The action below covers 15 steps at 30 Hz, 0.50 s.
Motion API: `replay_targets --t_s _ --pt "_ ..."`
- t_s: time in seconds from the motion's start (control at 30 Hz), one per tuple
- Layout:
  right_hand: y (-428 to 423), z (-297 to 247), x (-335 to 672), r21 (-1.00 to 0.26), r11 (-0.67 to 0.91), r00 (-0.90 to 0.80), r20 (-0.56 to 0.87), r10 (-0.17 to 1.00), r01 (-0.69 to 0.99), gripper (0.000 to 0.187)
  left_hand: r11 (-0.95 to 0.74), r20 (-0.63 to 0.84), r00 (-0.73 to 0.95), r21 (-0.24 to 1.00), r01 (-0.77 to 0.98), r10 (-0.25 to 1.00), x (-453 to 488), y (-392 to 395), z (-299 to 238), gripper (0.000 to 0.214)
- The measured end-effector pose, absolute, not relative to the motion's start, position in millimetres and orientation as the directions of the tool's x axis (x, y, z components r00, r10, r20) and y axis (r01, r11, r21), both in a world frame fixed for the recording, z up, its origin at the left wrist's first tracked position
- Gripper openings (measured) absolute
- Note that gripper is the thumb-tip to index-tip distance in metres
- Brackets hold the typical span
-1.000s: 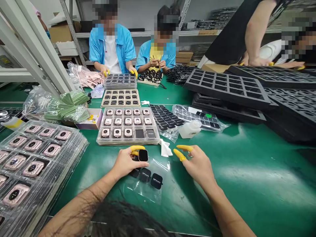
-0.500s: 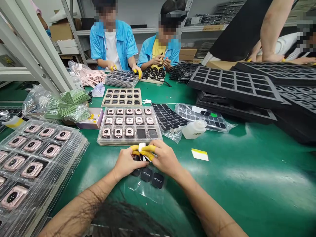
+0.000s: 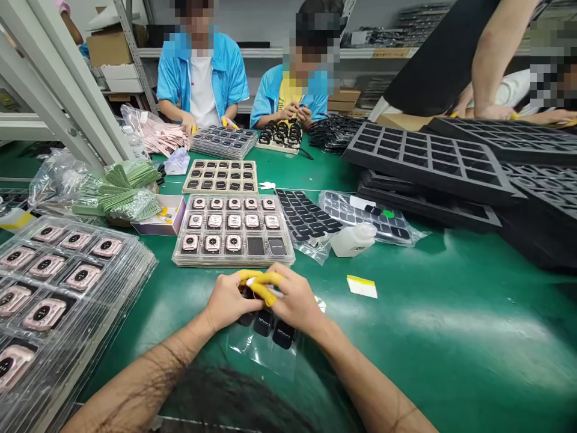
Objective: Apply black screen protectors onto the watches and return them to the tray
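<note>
Left hand and right hand together, low over the green bench mat, with yellow finger cots clamped around a small dark object, mostly hidden by the fingers. A thin white strip showing between the fingertips. Directly below the hands, black square pads with white lettering, resting on a clear plastic bag. Just beyond the fingertips, a clear tray of rose-gold watch cases in rows, with two dark square pieces at the end of the nearest row. Along the left, stacked clear trays of larger pink watch cases. To the right, a small white card with a yellow edge, then a white plastic bottle beside a bag of black pads. Farther on, a tray of black squares, bagged green straps and pink straps, and stacked black foam trays. At the far edge, two seated co-workers in blue shirts, and a standing person's arm above the foam trays
</note>
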State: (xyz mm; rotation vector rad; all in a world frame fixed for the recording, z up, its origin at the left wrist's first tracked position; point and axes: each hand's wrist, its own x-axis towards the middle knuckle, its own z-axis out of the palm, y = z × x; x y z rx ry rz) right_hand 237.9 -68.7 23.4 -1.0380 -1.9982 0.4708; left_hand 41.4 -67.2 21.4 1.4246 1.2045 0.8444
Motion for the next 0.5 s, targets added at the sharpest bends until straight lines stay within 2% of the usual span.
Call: replay_targets --t_s 0.1,0.23,0.37,0.5 --pt "-69.6 24.1 238.0 -0.640 0.551 -0.257 0.498 0.828 0.536 0.016 0.089 -0.129 0.224 0.980 0.179 0.966 41.6 -67.0 22.4 0.056" --pt "-67.6 24.3 241.0 -0.652 0.593 -0.342 0.484 0.805 0.472 0.014 0.039 -0.095 0.226 0.969 0.242 0.970 40.9 -67.2 22.7 0.053" --pt "-66.8 25.4 241.5 -0.645 0.495 -0.196 0.480 0.855 0.582 0.014 0.067 -0.107 0.176 0.974 0.216 0.979 41.1 -67.8 22.0 0.056" --pt "-71.7 25.3 234.9 -0.646 0.537 -0.256 0.482 0.838 0.542 0.017 0.026 -0.087 0.207 0.959 0.283 0.974 41.8 -67.9 22.0 0.051"
